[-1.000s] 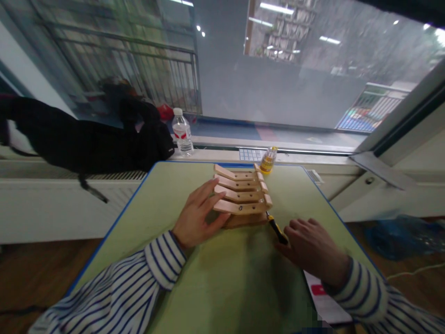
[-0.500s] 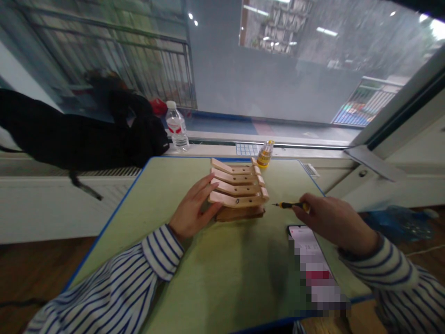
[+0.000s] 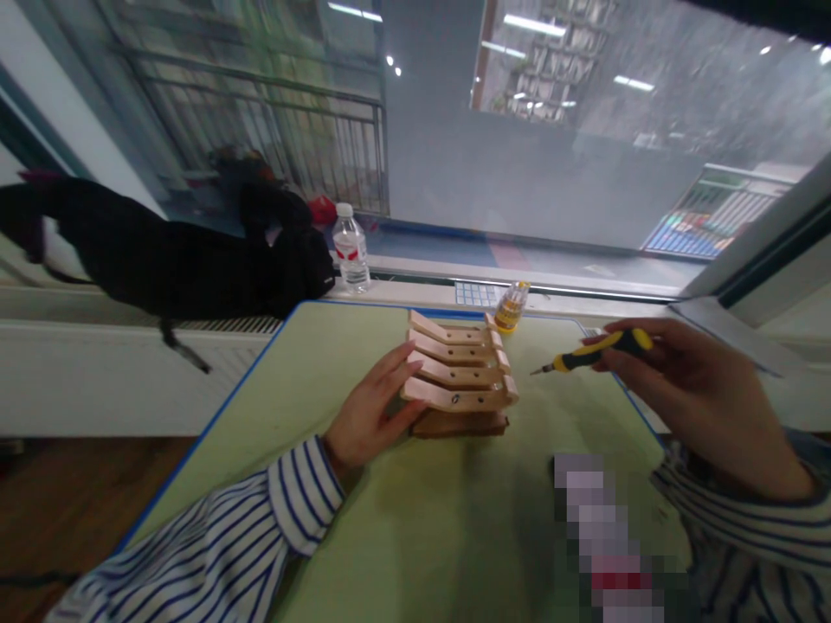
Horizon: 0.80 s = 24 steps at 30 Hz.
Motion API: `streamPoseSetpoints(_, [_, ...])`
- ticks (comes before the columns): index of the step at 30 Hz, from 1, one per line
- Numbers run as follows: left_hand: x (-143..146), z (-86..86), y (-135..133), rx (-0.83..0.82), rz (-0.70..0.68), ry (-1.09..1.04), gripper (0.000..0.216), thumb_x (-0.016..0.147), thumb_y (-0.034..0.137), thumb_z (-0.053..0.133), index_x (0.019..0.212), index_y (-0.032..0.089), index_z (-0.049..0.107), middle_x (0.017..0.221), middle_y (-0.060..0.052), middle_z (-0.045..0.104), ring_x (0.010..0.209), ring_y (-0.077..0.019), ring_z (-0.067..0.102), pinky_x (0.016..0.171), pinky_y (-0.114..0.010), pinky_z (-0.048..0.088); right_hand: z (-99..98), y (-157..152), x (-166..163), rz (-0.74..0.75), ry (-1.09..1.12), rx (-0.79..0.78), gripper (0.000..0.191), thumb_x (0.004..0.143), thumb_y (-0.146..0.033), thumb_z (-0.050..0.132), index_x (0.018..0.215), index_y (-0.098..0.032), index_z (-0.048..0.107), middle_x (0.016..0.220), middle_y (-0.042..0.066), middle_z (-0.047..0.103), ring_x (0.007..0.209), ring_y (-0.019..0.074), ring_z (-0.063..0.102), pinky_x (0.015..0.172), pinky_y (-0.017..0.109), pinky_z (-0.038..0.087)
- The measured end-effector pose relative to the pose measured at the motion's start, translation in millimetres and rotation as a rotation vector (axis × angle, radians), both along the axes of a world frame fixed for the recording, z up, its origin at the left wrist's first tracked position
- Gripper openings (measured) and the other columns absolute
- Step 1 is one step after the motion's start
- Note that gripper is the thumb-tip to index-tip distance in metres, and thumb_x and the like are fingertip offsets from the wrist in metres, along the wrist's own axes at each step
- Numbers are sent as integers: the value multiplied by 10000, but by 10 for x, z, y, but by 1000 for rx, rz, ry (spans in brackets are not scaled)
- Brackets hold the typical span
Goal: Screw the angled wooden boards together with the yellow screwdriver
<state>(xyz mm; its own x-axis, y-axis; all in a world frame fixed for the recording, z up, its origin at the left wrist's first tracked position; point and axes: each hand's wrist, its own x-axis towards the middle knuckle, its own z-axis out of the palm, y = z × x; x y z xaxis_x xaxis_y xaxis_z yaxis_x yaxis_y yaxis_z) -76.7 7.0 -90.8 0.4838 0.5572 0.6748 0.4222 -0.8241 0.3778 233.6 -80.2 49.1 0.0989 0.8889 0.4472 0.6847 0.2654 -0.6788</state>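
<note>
Screwdriver point(image 3: 580, 356) higher than before

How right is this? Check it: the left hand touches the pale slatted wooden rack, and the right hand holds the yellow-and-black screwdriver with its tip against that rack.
The contact is wrong: in the head view, the tip of the screwdriver is apart from the wooden rack. The left hand touches the rack, and the right hand holds the screwdriver.
</note>
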Motion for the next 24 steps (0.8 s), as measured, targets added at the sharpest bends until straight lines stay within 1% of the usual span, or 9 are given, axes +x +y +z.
streamPoseSetpoints(2, [6, -4, -5, -7, 4, -1, 507, 837, 207, 571, 1304, 208, 373, 1429, -142, 356, 1326, -242, 355, 1069, -460, 364, -4, 39, -57, 15, 63, 24, 347, 767, -372, 658, 1081, -241, 591, 945, 49, 698, 840, 206, 668, 712, 324, 535])
streamPoseSetpoints(5, [27, -4, -4, -16, -4, -8, 504, 837, 199, 569, 1302, 206, 374, 1432, -141, 353, 1333, -237, 345, 1075, -458, 355, -21, 88, -134, 63, 77, 64, 386, 779, -344, 655, 1134, -244, 541, 919, 48, 703, 804, 202, 672, 711, 344, 543])
streamPoseSetpoints(9, [94, -10, 22, -39, -31, -4, 498, 846, 190, 550, 1308, 208, 363, 1451, -137, 324, 1356, -232, 300, 1087, -473, 332, -55, 149, -208, 201, 11, 121, 377, 800, -269, 635, 1148, -232, 497, 954, 53, 689, 831, 192, 664, 761, 360, 534])
streamPoseSetpoints(11, [136, -19, 42, -43, -42, -5, 496, 847, 193, 549, 1306, 208, 363, 1451, -135, 324, 1359, -232, 295, 1087, -473, 332, -78, 188, -235, 239, -46, 149, 361, 808, -253, 623, 1148, -223, 504, 974, 54, 674, 824, 178, 657, 750, 340, 530])
streamPoseSetpoints(13, [174, -25, 62, -39, -48, -20, 495, 846, 190, 547, 1304, 213, 360, 1448, -133, 330, 1349, -230, 315, 1084, -470, 339, -105, 235, -261, 237, -99, 161, 361, 815, -266, 615, 1157, -221, 509, 958, 46, 666, 794, 159, 647, 688, 299, 527])
streamPoseSetpoints(15, [201, -22, 75, -36, -52, -38, 496, 846, 182, 543, 1302, 225, 355, 1450, -130, 326, 1339, -228, 335, 1080, -473, 345, -135, 287, -291, 232, -155, 136, 367, 822, -284, 606, 1171, -221, 507, 897, 30, 666, 752, 144, 634, 627, 266, 515])
streamPoseSetpoints(17, [216, -12, 81, -42, -69, -42, 499, 844, 169, 537, 1303, 227, 351, 1454, -131, 316, 1345, -233, 323, 1082, -481, 340, -164, 342, -332, 240, -200, 107, 361, 831, -294, 591, 1172, -211, 509, 882, 32, 669, 734, 139, 628, 621, 262, 510])
streamPoseSetpoints(20, [219, 4, 82, -50, -94, -31, 501, 841, 150, 526, 1306, 208, 349, 1458, -143, 301, 1357, -243, 295, 1085, -485, 332, -208, 416, -408, 269, -227, 98, 353, 843, -302, 566, 1175, -193, 512, 941, 57, 672, 727, 141, 631, 633, 273, 516])
streamPoseSetpoints(24, [199, -8, 86, -35, -85, -43, 508, 839, 148, 534, 1307, 205, 343, 1451, -148, 312, 1345, -243, 319, 1082, -474, 341, -262, 469, -484, 290, -272, 104, 362, 854, -296, 554, 1201, -204, 509, 977, 58, 670, 730, 137, 638, 627, 262, 516])
